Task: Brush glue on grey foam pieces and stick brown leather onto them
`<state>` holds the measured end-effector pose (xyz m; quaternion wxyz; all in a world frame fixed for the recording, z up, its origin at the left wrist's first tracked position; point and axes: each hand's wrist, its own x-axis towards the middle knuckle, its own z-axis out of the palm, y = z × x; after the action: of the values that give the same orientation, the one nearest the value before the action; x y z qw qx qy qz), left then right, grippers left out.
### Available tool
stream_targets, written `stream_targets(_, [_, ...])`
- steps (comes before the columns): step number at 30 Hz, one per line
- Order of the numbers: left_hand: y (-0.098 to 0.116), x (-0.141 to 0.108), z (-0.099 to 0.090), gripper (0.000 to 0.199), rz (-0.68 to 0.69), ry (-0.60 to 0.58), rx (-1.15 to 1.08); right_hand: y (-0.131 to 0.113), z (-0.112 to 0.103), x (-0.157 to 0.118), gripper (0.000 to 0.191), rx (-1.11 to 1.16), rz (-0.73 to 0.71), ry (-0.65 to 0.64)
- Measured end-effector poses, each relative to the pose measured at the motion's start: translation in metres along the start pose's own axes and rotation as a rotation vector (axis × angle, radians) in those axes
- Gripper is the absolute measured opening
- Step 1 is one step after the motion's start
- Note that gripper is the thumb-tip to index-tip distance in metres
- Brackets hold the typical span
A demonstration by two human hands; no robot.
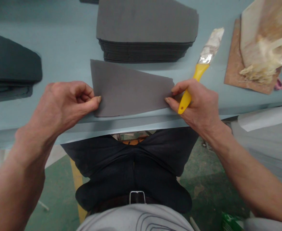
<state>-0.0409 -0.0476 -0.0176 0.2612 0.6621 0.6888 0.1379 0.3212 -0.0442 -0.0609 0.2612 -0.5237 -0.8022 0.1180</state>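
A flat grey piece [131,89], wide at its left end and narrower at its right, lies near the table's front edge. My left hand [71,102] pinches its left edge between thumb and fingers. At the narrow right end, my right hand [196,102] pinches the edge with thumb and fingertip. That same hand also holds a brush [202,69] with a yellow handle, its whitened bristles pointing up and to the right. Just beyond the piece sits a thick stack of similar grey pieces [147,29].
On the light blue table [66,48], a dark stack [11,64] stands at the left. A glue-crusted whitish container [254,41] rests on a brown board [232,70] at the right. White sheeting [271,144] shows below the table edge at right.
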Motion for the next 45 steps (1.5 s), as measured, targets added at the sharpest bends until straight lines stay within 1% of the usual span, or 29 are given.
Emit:
stream_targets(4, [-0.003, -0.001, -0.001, 0.04, -0.014, -0.03, -0.044, -0.002, -0.001, 0.0, 0.019, -0.021, -0.008, 0.019])
stream_targets(7, [-0.003, -0.002, -0.001, 0.037, -0.046, -0.05, -0.07, -0.005, -0.002, 0.001, 0.018, -0.02, 0.031, 0.008])
stream_targets(10, [-0.001, -0.003, 0.0, 0.037, -0.069, -0.039, -0.113, -0.008, -0.004, 0.002, 0.018, -0.003, 0.079, -0.016])
stream_targets(13, [-0.001, -0.005, 0.001, 0.038, -0.096, -0.033, -0.129, -0.009, -0.004, 0.002, 0.016, 0.009, 0.09, -0.011])
stream_targets(19, [-0.006, -0.005, 0.004, 0.04, -0.111, -0.047, -0.112, -0.008, 0.0, 0.002, 0.016, 0.016, 0.105, 0.019])
stream_targets(24, [-0.003, -0.006, 0.003, 0.043, -0.111, -0.021, -0.069, -0.011, 0.001, 0.003, 0.015, 0.022, 0.063, 0.05])
stream_targets(30, [-0.002, -0.005, 0.004, 0.046, -0.099, -0.013, 0.002, -0.012, 0.003, 0.004, 0.018, -0.023, 0.079, 0.033])
stream_targets(37, [0.0, -0.01, 0.007, 0.042, -0.073, 0.016, 0.09, -0.011, 0.013, 0.001, 0.019, 0.004, 0.053, 0.127])
stream_targets(42, [-0.004, -0.013, 0.014, 0.039, -0.061, 0.057, 0.059, -0.014, 0.02, -0.002, 0.016, -0.008, 0.051, 0.18])
stream_targets(45, [-0.008, -0.015, 0.017, 0.041, -0.048, 0.07, 0.035, -0.014, 0.022, -0.004, 0.015, -0.031, 0.038, 0.208])
